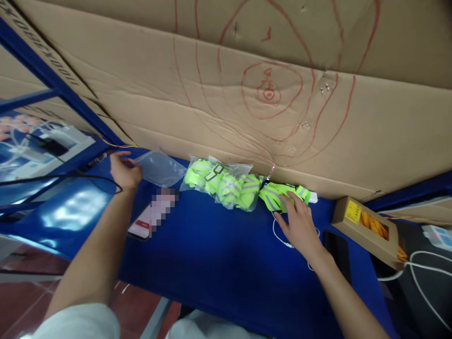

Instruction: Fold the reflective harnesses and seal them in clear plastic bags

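My left hand (126,174) is at the back left of the blue table (219,249), beside an empty clear plastic bag (158,168). Its fingers are apart; the bag's near corner meets the hand, but no firm grip shows. My right hand (298,223) reaches over loose neon-yellow reflective straps (271,195), fingers spread and thumb apart, the fingertips at the straps. Left of these straps lie clear bags packed with similar rolled yellow straps (231,186), one showing a black buckle outline.
A phone (153,214) with a lit screen lies at left. Near my right wrist are a white cable (282,240) and a dark phone-like slab (338,254). An open-windowed cardboard box (367,230) holds orange items. Cardboard (141,103) with red rings stands behind.
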{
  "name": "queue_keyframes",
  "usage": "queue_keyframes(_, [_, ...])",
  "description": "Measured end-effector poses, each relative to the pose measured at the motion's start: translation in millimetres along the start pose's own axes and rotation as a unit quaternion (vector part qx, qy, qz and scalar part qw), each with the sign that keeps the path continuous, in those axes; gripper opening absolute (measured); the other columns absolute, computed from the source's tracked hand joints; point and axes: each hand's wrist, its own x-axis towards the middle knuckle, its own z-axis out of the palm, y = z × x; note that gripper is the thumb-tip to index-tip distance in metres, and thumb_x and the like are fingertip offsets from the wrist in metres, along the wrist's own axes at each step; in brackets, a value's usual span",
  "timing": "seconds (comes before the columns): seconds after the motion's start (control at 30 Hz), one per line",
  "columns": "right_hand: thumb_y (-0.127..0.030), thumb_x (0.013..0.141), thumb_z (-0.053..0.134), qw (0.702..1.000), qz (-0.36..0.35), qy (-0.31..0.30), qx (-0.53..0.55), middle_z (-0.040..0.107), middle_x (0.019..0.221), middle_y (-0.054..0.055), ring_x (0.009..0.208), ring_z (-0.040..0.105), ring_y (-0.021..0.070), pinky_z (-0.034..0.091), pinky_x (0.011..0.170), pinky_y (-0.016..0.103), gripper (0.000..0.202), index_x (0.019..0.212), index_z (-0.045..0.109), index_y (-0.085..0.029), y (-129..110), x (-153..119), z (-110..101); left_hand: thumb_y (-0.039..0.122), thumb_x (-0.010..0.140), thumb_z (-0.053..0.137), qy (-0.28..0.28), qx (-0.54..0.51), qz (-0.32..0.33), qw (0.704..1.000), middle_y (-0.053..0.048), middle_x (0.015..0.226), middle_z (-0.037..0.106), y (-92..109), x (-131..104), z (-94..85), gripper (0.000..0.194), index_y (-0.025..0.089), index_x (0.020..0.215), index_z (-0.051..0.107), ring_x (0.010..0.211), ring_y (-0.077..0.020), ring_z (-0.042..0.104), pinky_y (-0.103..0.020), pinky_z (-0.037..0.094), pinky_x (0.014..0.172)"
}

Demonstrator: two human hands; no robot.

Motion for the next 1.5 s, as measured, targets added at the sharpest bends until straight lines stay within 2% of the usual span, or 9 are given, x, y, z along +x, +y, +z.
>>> queue_keyframes(0.13, [-0.067,0.094,0.059,0.999,0.033,-0.008,-0.042,0.03,0.166,0.03,0.152,0.037,0.0447,0.031,0.118,0.066,0.087,0.158,0.038,-0.012,4,14,14,0.019,0.094,0.052,0.062,-0.032,0.066,0.995,-0.01,0.114,0.06,51,-32,-13.0,0.032,0.012,0.125,0.054,0.099,-0.0239,0.06,-0.044,0.057,0.084])
queue_keyframes(0.27, [-0.064,0.089,0.068,0.995,0.05,-0.074,-0.052,0.03,0.167,0.03,0.152,0.037,0.0458,0.029,0.118,0.066,0.096,0.162,0.033,-0.012,2,34,27,0.027,0.094,0.063,-0.067,-0.093,0.237,0.965,-0.002,0.094,0.069,140,-109,-36.3,0.009,0.026,0.101,0.068,0.091,-0.0207,0.065,-0.037,0.055,0.084])
queue_keyframes(0.5, [-0.03,0.086,0.065,0.987,0.151,0.0,0.06,0.078,0.1,0.018,0.096,0.072,0.0351,0.05,0.094,0.05,0.04,0.122,0.07,-0.013,20,51,20,0.017,0.096,0.062,-0.331,-0.185,0.563,0.735,-0.009,0.117,0.071,249,-237,-72.4,0.013,0.018,0.107,0.069,0.092,-0.0207,0.064,-0.036,0.05,0.083])
queue_keyframes(0.7, [-0.044,0.09,0.065,0.899,0.236,0.186,0.32,0.076,0.103,0.013,0.087,0.073,0.0232,0.059,0.082,0.038,0.041,0.115,0.068,-0.011,37,55,-21,0.024,0.099,0.061,-0.432,-0.248,0.509,0.702,-0.008,0.116,0.069,257,-239,-69.3,0.011,0.02,0.108,0.066,0.089,-0.0189,0.065,-0.034,0.052,0.083])
queue_keyframes(0.8, [-0.041,0.081,0.078,0.771,0.256,0.244,0.529,0.074,0.096,0.006,0.08,0.073,0.0206,0.062,0.079,0.04,0.04,0.109,0.067,-0.015,25,61,-46,0.026,0.103,0.054,-0.423,-0.301,0.425,0.741,-0.008,0.12,0.069,259,-220,-58.7,0.02,0.021,0.121,0.062,0.1,-0.0203,0.067,-0.035,0.054,0.09])
queue_keyframes(0.97, [-0.036,0.08,0.077,0.709,0.249,0.25,0.61,0.065,0.082,-0.003,0.072,0.069,0.0158,0.063,0.078,0.04,0.039,0.113,0.061,-0.022,-1,67,-80,0.03,0.104,0.054,-0.413,-0.311,0.265,0.814,-0.012,0.136,0.063,263,-188,-37.8,0.039,0.023,0.142,0.05,0.124,-0.0251,0.062,-0.042,0.052,0.106])
queue_keyframes(1.2, [-0.032,0.082,0.072,0.82,0.139,0.464,0.305,0.069,0.094,0.002,0.085,0.071,0.0215,0.062,0.083,0.044,0.022,0.1,0.065,-0.021,13,53,-63,0.073,0.075,0.078,-0.528,-0.204,0.372,0.735,-0.022,0.169,0.03,255,-210,-37.1,0.117,0.026,0.166,0.022,0.156,-0.0457,0.029,-0.07,0.022,0.123])
queue_keyframes(1.37, [-0.027,0.08,0.067,0.917,0.087,0.358,0.15,0.075,0.097,0.008,0.09,0.073,0.0239,0.06,0.084,0.04,0.027,0.105,0.07,-0.017,32,25,-26,0.065,0.081,0.079,-0.534,-0.12,0.39,0.741,-0.021,0.171,0.026,250,-229,-34.8,0.119,0.029,0.169,0.006,0.159,-0.0412,0.026,-0.071,0.014,0.125])
queue_keyframes(1.5, [-0.027,0.075,0.077,0.846,0.192,0.382,0.318,0.074,0.089,0.003,0.08,0.071,0.0195,0.06,0.082,0.036,0.025,0.097,0.07,-0.016,27,27,-27,0.058,0.083,0.08,-0.505,-0.084,0.357,0.781,-0.023,0.17,0.029,245,-223,-34.7,0.11,0.028,0.167,0.016,0.158,-0.0432,0.028,-0.074,0.014,0.125])
